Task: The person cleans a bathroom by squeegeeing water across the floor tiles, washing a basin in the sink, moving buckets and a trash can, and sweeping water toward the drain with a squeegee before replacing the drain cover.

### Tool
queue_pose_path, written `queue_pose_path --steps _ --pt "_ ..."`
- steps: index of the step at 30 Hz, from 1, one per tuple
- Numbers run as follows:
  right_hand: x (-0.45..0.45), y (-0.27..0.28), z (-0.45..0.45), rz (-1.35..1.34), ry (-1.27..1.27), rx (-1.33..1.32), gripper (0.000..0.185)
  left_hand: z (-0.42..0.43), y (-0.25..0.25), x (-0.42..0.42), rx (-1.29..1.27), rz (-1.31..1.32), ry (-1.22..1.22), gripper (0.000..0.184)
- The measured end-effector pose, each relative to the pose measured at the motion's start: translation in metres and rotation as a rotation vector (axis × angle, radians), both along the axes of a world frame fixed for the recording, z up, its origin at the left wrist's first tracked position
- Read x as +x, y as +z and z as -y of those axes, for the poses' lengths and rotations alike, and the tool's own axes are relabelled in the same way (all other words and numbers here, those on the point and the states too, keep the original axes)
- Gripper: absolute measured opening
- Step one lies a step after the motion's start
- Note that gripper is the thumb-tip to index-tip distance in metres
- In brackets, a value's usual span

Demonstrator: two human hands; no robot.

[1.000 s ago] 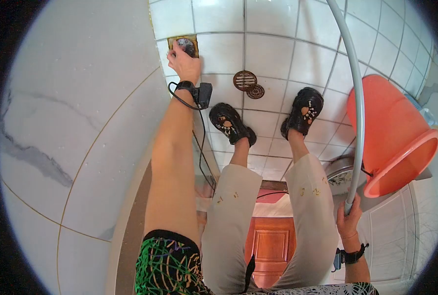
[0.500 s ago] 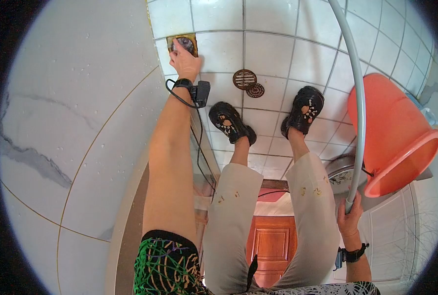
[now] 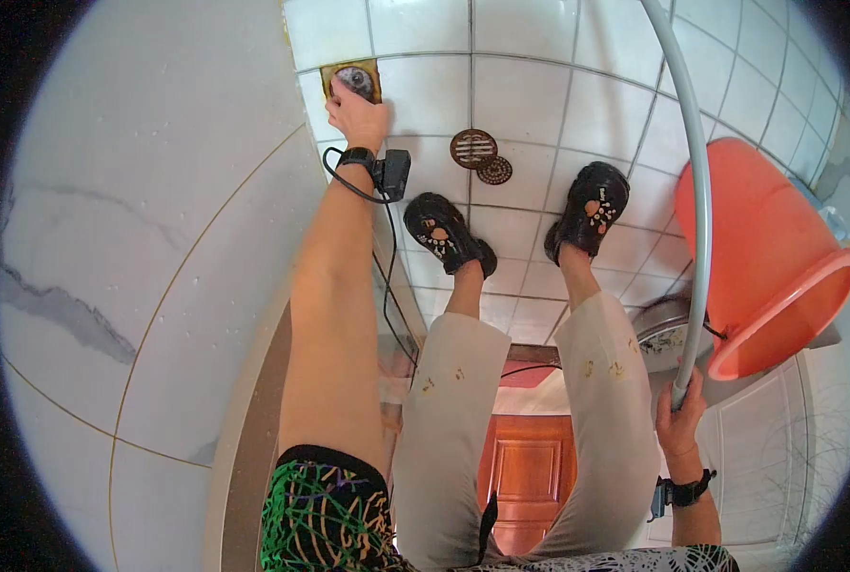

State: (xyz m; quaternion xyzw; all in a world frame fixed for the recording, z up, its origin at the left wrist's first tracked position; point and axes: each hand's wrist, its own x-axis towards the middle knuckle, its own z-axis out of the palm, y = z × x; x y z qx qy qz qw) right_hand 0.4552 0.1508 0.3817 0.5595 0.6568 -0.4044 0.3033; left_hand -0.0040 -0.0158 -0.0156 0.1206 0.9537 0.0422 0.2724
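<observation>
My left hand (image 3: 356, 116) reaches to the square floor drain (image 3: 362, 78) near the wall, its fingers at the dark round opening. Whether those fingers hold anything is hidden. At the lower right, my right hand (image 3: 680, 419) is wrapped round the end of a grey hose (image 3: 697, 210), which arcs up past the top edge. On the tiles between the hands and feet lie a round slotted metal cover (image 3: 472, 149) and a smaller perforated disc (image 3: 494, 171), overlapping at their edges.
Black clogs (image 3: 444, 234) are on my feet. A tilted red bucket (image 3: 754, 238) stands at the right behind the hose, beside a metal basin (image 3: 663, 338). A marbled wall (image 3: 158, 219) borders the left. A wooden door (image 3: 527, 472) shows between my legs.
The fingers of my left hand have shifted a little at the drain, and more of its dark opening shows. My right hand stays on the hose.
</observation>
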Motion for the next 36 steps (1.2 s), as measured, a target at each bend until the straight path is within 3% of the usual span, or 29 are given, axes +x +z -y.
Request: queue_pose_path --steps 4,10,16,23,36 --pt "-0.002 -0.001 0.000 -0.004 0.019 0.017 0.040 0.008 0.007 0.003 -0.056 0.010 -0.171 0.081" --pt "0.000 -0.001 -0.004 -0.013 0.034 0.027 0.039 0.003 0.006 -0.002 0.117 -0.071 -0.159 0.082" --pt "-0.008 -0.004 -0.005 -0.053 0.057 0.053 0.039 -0.003 0.014 0.003 -0.017 -0.025 -0.132 0.086" --pt "-0.004 -0.006 -0.004 -0.069 0.070 0.069 0.040 0.012 -0.002 -0.001 0.109 -0.087 -0.163 0.085" --pt "-0.007 -0.005 -0.007 -0.057 0.073 0.046 0.040 -0.002 0.008 -0.003 -0.049 -0.011 -0.179 0.085"
